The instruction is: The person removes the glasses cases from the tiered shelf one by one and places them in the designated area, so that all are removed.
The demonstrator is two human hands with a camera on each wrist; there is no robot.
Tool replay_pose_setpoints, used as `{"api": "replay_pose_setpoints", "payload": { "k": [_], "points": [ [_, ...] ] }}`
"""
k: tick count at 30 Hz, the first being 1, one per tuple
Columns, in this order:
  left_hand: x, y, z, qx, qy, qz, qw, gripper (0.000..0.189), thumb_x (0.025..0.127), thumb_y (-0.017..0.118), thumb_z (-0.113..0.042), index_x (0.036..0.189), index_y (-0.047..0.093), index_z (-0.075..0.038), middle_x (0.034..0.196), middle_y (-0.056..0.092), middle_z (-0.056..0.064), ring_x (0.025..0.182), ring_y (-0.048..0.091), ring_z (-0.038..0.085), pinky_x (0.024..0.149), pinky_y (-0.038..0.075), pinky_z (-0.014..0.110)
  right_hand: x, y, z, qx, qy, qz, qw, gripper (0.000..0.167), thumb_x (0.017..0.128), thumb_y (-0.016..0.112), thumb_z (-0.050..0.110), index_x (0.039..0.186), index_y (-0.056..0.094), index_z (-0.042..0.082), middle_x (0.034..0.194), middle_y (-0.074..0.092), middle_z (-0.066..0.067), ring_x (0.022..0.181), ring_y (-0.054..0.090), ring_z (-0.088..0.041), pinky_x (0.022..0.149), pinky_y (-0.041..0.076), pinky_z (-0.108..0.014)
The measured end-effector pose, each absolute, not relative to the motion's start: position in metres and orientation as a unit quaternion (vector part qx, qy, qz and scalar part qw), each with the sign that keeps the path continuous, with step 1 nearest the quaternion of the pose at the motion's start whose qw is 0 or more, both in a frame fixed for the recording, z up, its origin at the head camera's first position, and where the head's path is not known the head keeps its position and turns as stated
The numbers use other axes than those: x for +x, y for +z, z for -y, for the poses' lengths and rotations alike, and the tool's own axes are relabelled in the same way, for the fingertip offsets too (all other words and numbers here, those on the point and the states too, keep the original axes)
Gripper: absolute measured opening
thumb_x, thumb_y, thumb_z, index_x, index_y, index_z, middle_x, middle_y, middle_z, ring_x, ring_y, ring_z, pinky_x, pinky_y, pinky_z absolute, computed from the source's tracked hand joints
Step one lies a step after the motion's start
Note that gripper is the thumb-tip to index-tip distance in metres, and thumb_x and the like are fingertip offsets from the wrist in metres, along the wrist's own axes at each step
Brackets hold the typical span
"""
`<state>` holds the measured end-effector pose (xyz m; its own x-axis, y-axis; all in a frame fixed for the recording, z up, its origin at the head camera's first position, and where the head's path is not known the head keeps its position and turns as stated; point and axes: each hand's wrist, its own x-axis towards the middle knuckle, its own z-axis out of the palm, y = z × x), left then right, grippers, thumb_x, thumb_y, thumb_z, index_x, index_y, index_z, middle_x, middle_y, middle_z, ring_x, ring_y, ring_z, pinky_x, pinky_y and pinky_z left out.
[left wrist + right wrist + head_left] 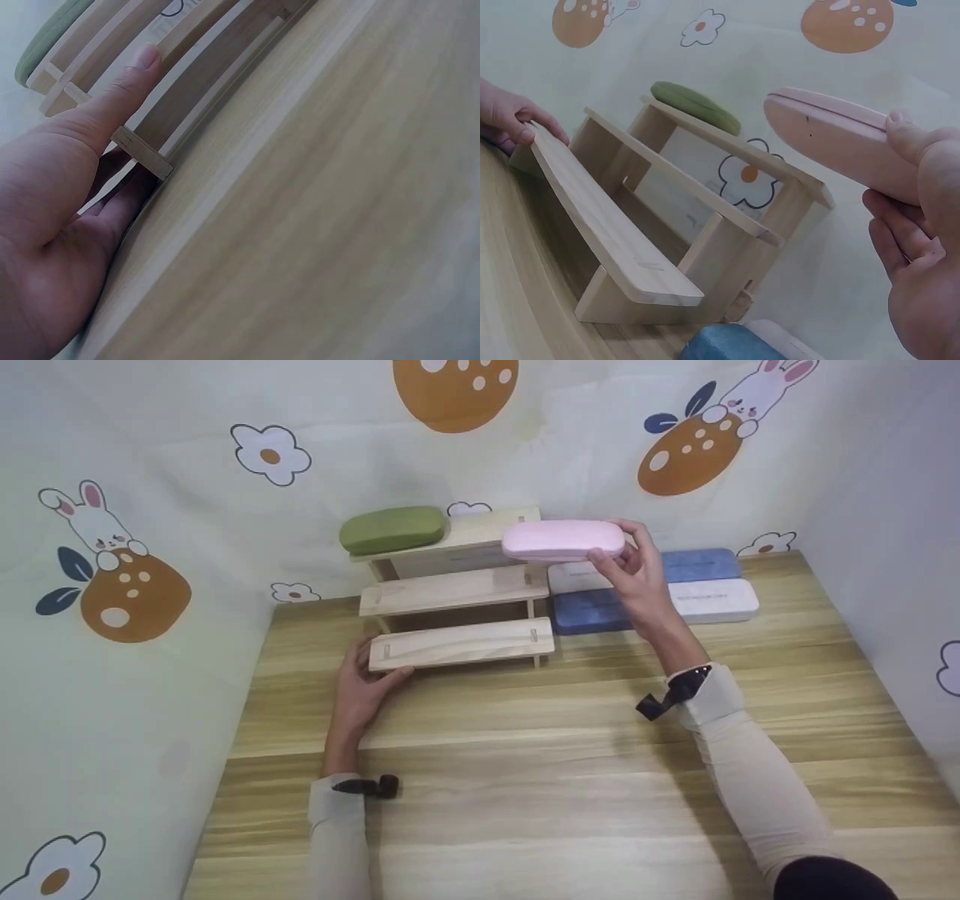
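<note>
A pink glasses case (pixel 562 540) is held at its right end by my right hand (pixel 637 577), thumb in front and fingers behind. In the right wrist view the pink case (pixel 840 135) hangs in the air beside the top shelf. My left hand (pixel 358 690) grips the left end of the lowest step of a three-tier wooden rack (pixel 461 645); in the left wrist view its thumb (pixel 127 86) lies along the step's front edge. On the left of the rack's top tier rests a green glasses case (pixel 394 529). The middle and lowest tiers carry nothing.
Right of the rack, blue and white cases lie on the wooden table (pixel 480 780), among them a white case (pixel 716 600) and a blue case (pixel 592 611). A patterned backdrop (pixel 330 435) rises behind the rack. Side walls stand left and right.
</note>
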<state>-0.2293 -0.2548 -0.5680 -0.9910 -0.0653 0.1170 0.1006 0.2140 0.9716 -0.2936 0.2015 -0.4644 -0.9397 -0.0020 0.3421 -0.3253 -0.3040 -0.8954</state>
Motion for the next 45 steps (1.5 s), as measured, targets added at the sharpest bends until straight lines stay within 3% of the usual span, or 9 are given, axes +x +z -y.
{"api": "replay_pose_setpoints", "payload": {
  "k": [7, 16, 24, 35, 45],
  "points": [
    [-0.229, -0.568, 0.254, -0.018, -0.644, 0.761, 0.069, 0.087, 0.083, 0.096, -0.011, 0.156, 0.048, -0.01, 0.156, 0.062, 0.009, 0.137, 0.063, 0.022, 0.107, 0.054, 0.022, -0.285, -0.474, -0.212, 0.137, 0.798, 0.578, 0.107, 0.046, 0.102, 0.072, 0.002, 0.143, 0.054, 0.009, 0.131, 0.067, -0.012, 0.113, 0.071, -0.018, 0.096, 0.06, -0.028],
    [-0.228, -0.568, 0.254, -0.015, -0.621, 0.78, 0.079, 0.087, 0.082, 0.098, -0.025, 0.154, 0.051, -0.014, 0.15, 0.067, 0.002, 0.133, 0.066, 0.017, 0.105, 0.054, 0.023, -0.27, -0.483, -0.221, 0.133, 0.835, 0.529, 0.066, 0.052, 0.1, 0.07, -0.007, 0.146, 0.049, 0.004, 0.143, 0.058, -0.018, 0.124, 0.067, -0.024, 0.104, 0.062, -0.039],
    [-0.228, -0.567, 0.255, -0.02, -0.635, 0.769, 0.074, 0.085, 0.083, 0.097, -0.019, 0.154, 0.05, -0.012, 0.152, 0.065, 0.005, 0.135, 0.063, 0.018, 0.107, 0.053, 0.023, -0.261, -0.493, -0.233, 0.106, 0.833, 0.539, 0.066, 0.055, 0.1, 0.071, -0.007, 0.148, 0.048, 0.005, 0.146, 0.055, -0.017, 0.125, 0.065, -0.022, 0.107, 0.059, -0.03],
    [-0.228, -0.568, 0.255, -0.014, -0.624, 0.778, 0.073, 0.089, 0.081, 0.099, -0.024, 0.155, 0.05, -0.014, 0.153, 0.065, 0.004, 0.136, 0.063, 0.017, 0.108, 0.052, 0.023, -0.248, -0.503, -0.247, 0.107, 0.848, 0.518, 0.033, 0.06, 0.101, 0.067, -0.011, 0.154, 0.043, 0.002, 0.152, 0.05, -0.019, 0.126, 0.068, -0.024, 0.111, 0.056, -0.039],
    [-0.229, -0.57, 0.254, -0.012, -0.65, 0.757, 0.061, 0.09, 0.085, 0.095, -0.012, 0.159, 0.044, -0.007, 0.156, 0.061, 0.008, 0.134, 0.062, 0.018, 0.102, 0.054, 0.02, -0.23, -0.525, -0.259, 0.103, 0.868, 0.485, 0.002, 0.063, 0.101, 0.065, -0.012, 0.157, 0.04, 0.002, 0.157, 0.044, -0.016, 0.135, 0.063, -0.022, 0.115, 0.054, -0.04]
  ]
}}
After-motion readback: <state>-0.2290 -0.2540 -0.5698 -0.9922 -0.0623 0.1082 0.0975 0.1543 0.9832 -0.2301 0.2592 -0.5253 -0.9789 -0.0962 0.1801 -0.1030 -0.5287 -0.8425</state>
